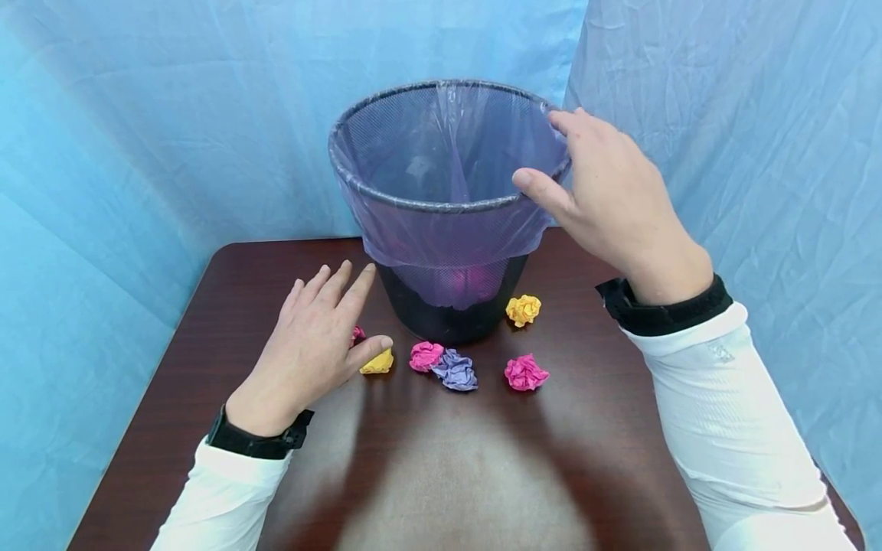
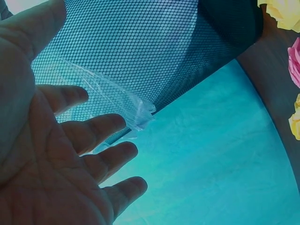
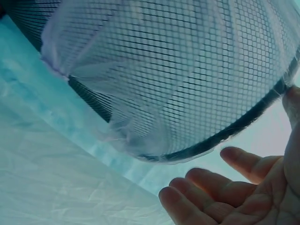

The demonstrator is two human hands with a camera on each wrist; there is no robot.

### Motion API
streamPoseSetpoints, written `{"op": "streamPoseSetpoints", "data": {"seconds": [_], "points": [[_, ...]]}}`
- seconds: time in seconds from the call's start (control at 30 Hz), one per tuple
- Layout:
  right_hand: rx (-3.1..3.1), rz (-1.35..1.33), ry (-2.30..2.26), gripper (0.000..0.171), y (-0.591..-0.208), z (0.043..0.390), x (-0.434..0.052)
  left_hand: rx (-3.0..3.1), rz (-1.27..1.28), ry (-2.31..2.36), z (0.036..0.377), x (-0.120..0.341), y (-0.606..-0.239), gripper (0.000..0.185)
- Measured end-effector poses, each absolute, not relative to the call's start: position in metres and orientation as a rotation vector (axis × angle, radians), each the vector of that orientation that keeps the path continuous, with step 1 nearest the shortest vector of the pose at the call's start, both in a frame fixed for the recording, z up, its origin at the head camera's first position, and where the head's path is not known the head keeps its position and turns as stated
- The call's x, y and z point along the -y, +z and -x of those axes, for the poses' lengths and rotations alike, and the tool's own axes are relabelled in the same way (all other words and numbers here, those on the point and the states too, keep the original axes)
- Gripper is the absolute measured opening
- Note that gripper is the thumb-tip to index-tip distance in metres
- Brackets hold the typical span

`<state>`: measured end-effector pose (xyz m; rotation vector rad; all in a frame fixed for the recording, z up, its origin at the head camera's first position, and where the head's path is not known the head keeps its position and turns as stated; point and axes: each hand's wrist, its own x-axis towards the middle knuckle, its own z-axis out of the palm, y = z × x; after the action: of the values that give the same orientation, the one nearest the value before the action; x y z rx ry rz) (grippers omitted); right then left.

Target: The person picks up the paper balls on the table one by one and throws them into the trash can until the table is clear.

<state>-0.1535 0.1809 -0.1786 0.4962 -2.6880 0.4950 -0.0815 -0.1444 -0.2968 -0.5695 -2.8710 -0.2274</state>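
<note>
A black mesh wastebasket (image 1: 451, 325) stands upright at the table's back, lined with a sheer purple bin bag (image 1: 441, 237) folded over its rim. My right hand (image 1: 620, 191) is at the rim's right side, fingers spread. In the right wrist view its thumb (image 3: 293, 105) appears to touch the rim, while the fingertips stay apart from it. My left hand (image 1: 310, 344) hovers with extended fingers at the basket's lower left, partly covering a yellow crumpled paper ball (image 1: 377, 363) and a pink one (image 1: 357, 334). Nothing is held in that palm (image 2: 56, 173).
In front of the basket a pink paper ball (image 1: 426, 356) touches a purple one (image 1: 455, 370). Farther right lie another pink ball (image 1: 526, 373) and a yellow ball (image 1: 524, 310). Blue cloth (image 1: 207, 115) hangs behind and beside the dark wooden table (image 1: 193, 367).
</note>
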Motion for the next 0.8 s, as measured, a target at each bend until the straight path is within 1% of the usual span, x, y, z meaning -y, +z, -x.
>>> {"op": "streamPoseSetpoints", "data": {"seconds": [0.33,0.8], "points": [[2.727,-0.416,0.572,0.095,-0.195,0.149,-0.194,2.886,0.553,-0.227,0.08,0.146,-0.3,0.094],[2.764,-0.374,0.587,0.107,-0.215,0.147,-0.2,2.89,0.537,-0.241,0.079,0.147,-0.306,0.093]]}}
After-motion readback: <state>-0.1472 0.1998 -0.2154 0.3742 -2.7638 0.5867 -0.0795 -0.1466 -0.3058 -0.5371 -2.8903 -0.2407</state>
